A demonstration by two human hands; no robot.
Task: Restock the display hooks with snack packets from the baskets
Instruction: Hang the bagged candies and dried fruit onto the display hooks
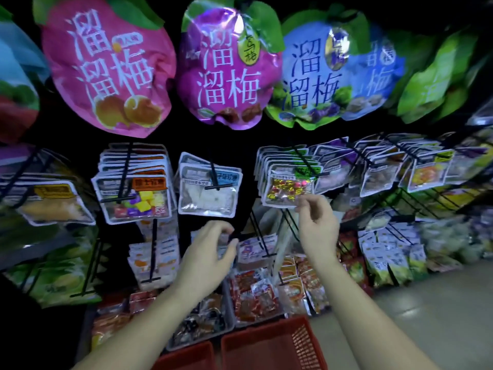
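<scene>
The right hand (317, 222) has its grip pinched on the lower corner of a crinkly clear-windowed packet (288, 190) of foil sweets, which hangs on a black wire hook (306, 161). The left hand (210, 252) has its grip curled round a small pale packet (224, 243), too blurred to make out. A red mesh plastic basket (269, 343) sits below, glossy plum-shaped bags (106, 65) hang above, and the pale floor (426, 316) shows at right.

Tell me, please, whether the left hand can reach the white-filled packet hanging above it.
Probably yes: the white packet hangs just above the left hand with nothing between them, though its grip seems occupied by a small packet. The right hand pinches the candy packet.
</scene>
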